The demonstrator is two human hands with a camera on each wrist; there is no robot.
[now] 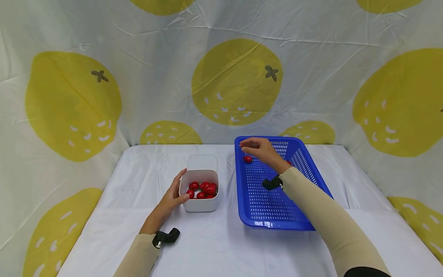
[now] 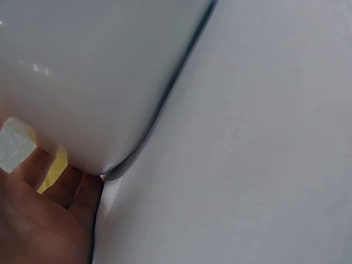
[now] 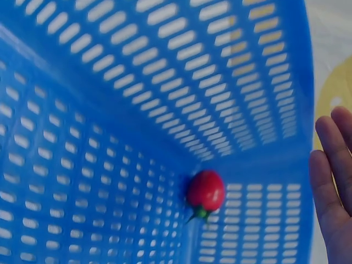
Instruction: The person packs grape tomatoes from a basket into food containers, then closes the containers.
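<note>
A: How is the left hand [image 1: 172, 198] posed?
B: It is laid against the left wall of the tub [image 1: 199, 189], the forearm stretched forward over the table [image 1: 214, 246] in a beige sleeve. The thumb is hooked toward the tub's near left corner and the fingers are curved along its side, so the tub is gripped lightly. In the left wrist view only the palm [image 2: 38, 220] pressed to the white wall [image 2: 82, 71] is seen.

A: What is held in the tub?
B: Several red tomatoes [image 1: 202, 189] are piled inside it. The tub is set on the table just left of the basket [image 1: 266, 204].

A: And the right hand [image 1: 260, 151]?
B: It is raised over the far left corner of the basket, the arm reaching in from the near right edge, the wrist bent a little. The fingers are held straight and relaxed, pointing left; nothing is gripped. In the right wrist view only straight fingertips [image 3: 330, 176] are seen at the frame's edge.

A: Where is the nearest tomato?
B: One tomato [image 1: 247, 159] is lying on the basket floor, in the far left corner, just below the fingers and not touched. Its green stem is shown in the right wrist view [image 3: 205, 192]. A red speck beside the right wrist is partly hidden; what it is cannot be told.
</note>
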